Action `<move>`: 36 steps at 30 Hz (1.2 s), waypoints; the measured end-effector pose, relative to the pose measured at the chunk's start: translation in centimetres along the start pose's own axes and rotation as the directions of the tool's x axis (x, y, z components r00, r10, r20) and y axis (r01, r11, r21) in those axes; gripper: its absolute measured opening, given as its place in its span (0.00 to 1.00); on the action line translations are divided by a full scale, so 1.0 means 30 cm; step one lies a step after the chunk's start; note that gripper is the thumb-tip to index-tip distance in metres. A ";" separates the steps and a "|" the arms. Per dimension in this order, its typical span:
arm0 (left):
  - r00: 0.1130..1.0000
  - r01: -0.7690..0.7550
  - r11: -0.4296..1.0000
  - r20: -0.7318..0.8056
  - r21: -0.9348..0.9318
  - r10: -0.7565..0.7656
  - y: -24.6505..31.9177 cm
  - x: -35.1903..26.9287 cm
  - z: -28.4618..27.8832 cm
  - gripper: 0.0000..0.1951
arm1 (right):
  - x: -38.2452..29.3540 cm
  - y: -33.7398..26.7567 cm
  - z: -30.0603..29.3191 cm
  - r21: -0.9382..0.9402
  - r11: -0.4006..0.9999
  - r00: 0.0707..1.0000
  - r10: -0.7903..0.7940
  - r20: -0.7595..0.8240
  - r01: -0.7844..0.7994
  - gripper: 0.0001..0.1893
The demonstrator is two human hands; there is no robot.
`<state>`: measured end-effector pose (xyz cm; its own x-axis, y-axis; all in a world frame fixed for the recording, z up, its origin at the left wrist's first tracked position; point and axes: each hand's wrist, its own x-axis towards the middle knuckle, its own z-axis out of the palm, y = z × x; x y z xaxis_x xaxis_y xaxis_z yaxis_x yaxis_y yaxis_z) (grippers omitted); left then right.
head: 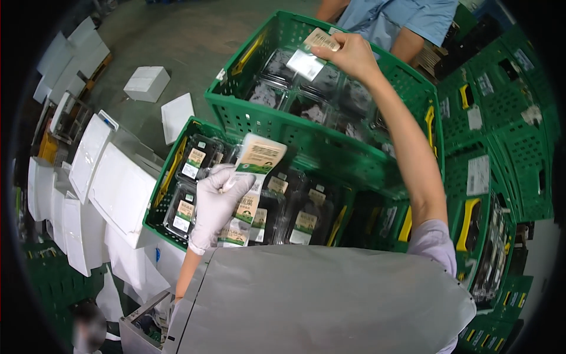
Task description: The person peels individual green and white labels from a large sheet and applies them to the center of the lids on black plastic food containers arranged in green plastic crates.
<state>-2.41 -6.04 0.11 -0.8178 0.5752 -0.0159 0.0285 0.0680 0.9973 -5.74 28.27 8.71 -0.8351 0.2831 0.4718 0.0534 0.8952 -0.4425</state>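
My left hand (221, 199), in a white glove, grips a strip of printed labels (261, 155) that hangs over the lower green crate (177, 241). Clear clamshell boxes with dark contents fill that crate; one labelled box (193, 161) sits at its left end. My bare right hand (353, 55) pinches a single label (307, 64) by its beige end. Its white part is over the clamshell boxes (311, 108) in the upper green crate (247, 113); whether it touches a lid I cannot tell. No labels show on the boxes I can see there.
A person in blue clothing (402, 20) is beyond the upper crate. Stacked green crates (508, 101) rise on the right. White foam boxes and lids (126, 190) are piled on the left; another foam box (147, 83) lies on the floor. A grey sheet (318, 301) spans the foreground.
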 end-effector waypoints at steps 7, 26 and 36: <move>0.997 0.056 0.959 -0.036 -0.277 -0.068 0.048 0.152 -0.128 0.18 | 0.295 0.407 0.480 -0.055 0.992 0.908 0.125 0.400 -0.112 0.30; 0.966 -0.218 0.975 -0.131 0.040 0.222 0.201 0.563 0.140 0.14 | 0.061 -0.079 0.146 0.595 0.794 0.862 -0.210 0.461 -0.124 0.11; 0.996 0.031 0.983 0.076 0.183 -0.046 0.196 0.519 0.172 0.07 | 0.164 0.328 0.112 0.373 0.870 0.924 0.204 0.324 -0.323 0.16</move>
<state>-12.01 7.52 5.37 -0.7722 0.6318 -0.0670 0.1076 0.2339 0.9663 -11.16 37.31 4.13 -0.9380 0.3322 0.0986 0.1115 0.5589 -0.8217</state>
